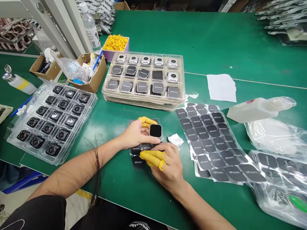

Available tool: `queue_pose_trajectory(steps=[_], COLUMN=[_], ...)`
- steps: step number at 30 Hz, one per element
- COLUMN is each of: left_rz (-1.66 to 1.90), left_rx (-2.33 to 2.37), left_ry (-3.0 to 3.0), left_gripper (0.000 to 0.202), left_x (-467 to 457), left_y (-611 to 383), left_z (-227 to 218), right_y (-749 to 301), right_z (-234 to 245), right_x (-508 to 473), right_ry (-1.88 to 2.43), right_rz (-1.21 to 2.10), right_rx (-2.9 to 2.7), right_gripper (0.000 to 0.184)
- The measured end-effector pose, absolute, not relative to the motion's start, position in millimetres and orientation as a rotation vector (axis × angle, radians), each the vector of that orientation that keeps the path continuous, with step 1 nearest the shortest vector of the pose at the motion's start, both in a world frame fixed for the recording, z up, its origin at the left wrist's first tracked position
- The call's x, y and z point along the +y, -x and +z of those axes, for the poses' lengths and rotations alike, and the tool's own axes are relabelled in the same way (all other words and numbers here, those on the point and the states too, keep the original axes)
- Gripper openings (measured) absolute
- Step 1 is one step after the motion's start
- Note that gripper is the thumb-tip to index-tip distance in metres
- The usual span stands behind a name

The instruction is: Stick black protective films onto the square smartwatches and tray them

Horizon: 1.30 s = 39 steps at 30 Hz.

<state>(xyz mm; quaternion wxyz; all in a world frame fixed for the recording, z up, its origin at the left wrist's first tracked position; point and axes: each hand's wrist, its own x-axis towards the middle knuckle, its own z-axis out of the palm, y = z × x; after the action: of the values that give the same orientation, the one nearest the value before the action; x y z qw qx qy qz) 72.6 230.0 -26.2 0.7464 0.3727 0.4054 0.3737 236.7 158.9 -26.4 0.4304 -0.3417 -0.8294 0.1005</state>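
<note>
Hands observed: left hand (135, 134) pinches a small black square module (155, 130), right hand (166, 167) half-closed over black pads (139, 156), grip unclear; a slack pinch could drop the module onto the worktop (216, 48), scuffing its glossy face.

We look down on a long workbench topped with a smooth green mat (203, 41), its far end dim. White metal shelf uprights (59, 25) rise at the left. Below the near edge lies a pale tiled floor (14, 204), marked by a yellow stripe (82, 194), beside a blue plastic object (24, 182).
</note>
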Motion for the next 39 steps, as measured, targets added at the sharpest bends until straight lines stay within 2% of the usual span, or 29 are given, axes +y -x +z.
queue_pose_trajectory(steps=[4,7,15,18,21,25,27,30,31,34,39], left_rz=[0.832,0.841,0.830,0.829,0.825,0.833,0.839,0.801,0.765,0.634,0.590], left_rx=[0.885,0.867,0.870,0.876,0.888,0.890,0.884,0.935,0.978,1.136,1.243], left_ry=[-0.824,-0.828,-0.819,-0.791,-0.779,-0.801,-0.832,-0.971,-1.055,-1.374,-1.719], left_gripper=[0.060,0.058,0.059,0.060,0.060,0.059,0.061,0.059,0.054,0.030,0.013], left_x=[229.3,228.7,227.6,228.0,228.4,228.7,227.4,222.1,219.8,213.9,210.8], left_y=[-73.2,-72.7,-71.8,-71.9,-72.0,-72.6,-73.1,-73.9,-74.1,-74.9,-76.9], left_z=[-26.3,-27.1,-27.7,-24.5,-20.2,-19.7,-22.5,-26.7,-27.3,-26.0,-21.4], right_y=[-242.1,-244.7,-235.5,-233.3,-233.3,-245.9,-258.3,-274.9,-278.1,-279.2,-268.6], right_z=[-23.7,-29.1,-37.4,-37.7,-33.3,-4.9,12.4,20.3,16.5,-5.0,-21.9], right_x=[154.0,151.0,155.9,160.2,160.3,150.6,147.5,155.5,161.3,178.9,186.4], right_ry=[0.918,0.945,1.119,1.107,1.034,0.873,0.784,0.844,0.952,1.278,1.413], right_rz=[0.359,0.478,0.422,0.388,0.347,0.284,0.538,1.104,1.183,1.189,1.435], right_rx=[-2.198,-2.316,-2.059,-2.031,-2.035,-2.105,-2.096,-1.730,-1.558,-1.163,-0.898], right_gripper=[0.032,0.035,0.014,0.015,0.024,0.026,0.023,0.013,0.010,0.026,0.037])
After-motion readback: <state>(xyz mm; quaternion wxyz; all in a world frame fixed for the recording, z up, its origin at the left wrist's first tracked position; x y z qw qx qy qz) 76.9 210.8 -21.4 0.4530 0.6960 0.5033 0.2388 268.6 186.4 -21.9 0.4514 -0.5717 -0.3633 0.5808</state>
